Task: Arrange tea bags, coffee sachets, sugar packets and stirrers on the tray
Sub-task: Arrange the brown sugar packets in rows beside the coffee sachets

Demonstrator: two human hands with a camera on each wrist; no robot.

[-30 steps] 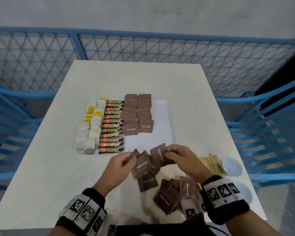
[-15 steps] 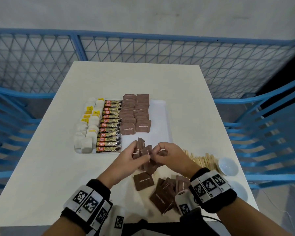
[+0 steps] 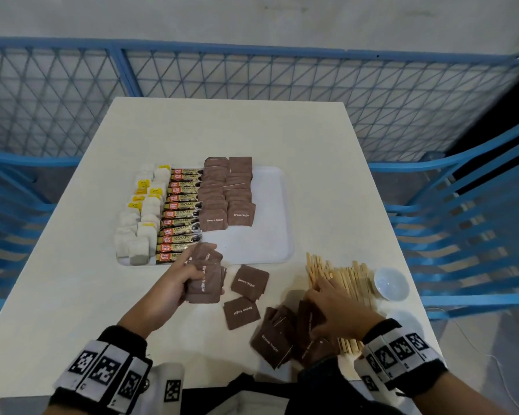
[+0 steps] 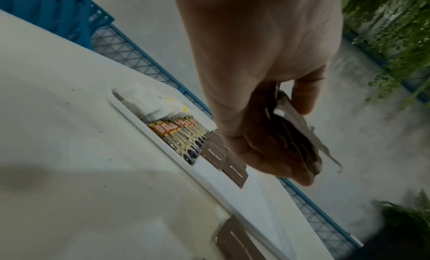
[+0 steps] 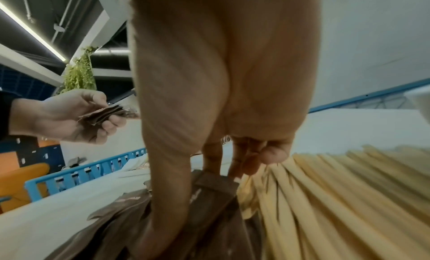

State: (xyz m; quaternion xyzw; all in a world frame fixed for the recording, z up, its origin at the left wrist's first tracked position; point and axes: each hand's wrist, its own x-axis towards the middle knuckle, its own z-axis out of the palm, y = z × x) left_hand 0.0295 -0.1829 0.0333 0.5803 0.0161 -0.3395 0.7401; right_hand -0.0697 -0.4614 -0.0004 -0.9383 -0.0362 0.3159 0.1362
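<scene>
A white tray point(image 3: 270, 244) holds rows of tea bags point(image 3: 141, 223), coffee sachets point(image 3: 182, 217) and brown sugar packets point(image 3: 226, 199). My left hand point(image 3: 197, 271) grips a stack of brown sugar packets point(image 3: 206, 283) just in front of the tray's near edge; the left wrist view shows the stack point(image 4: 300, 135) between thumb and fingers. My right hand point(image 3: 315, 310) reaches into the loose packet pile point(image 3: 276, 339) at the table's near right. In the right wrist view its thumb and fingers pinch one packet point(image 5: 209, 194) beside the wooden stirrers point(image 5: 325, 199).
Two single sugar packets point(image 3: 249, 283) lie flat on the table between my hands. The stirrers point(image 3: 345, 280) are heaped right of the pile, with a small white bowl point(image 3: 391, 284) beyond them near the table's right edge. Blue railings surround the table.
My hands, which worked packets together in front of the tray, have parted. The right hand has dropped to the pile at the near right; the left keeps the gathered stack.
</scene>
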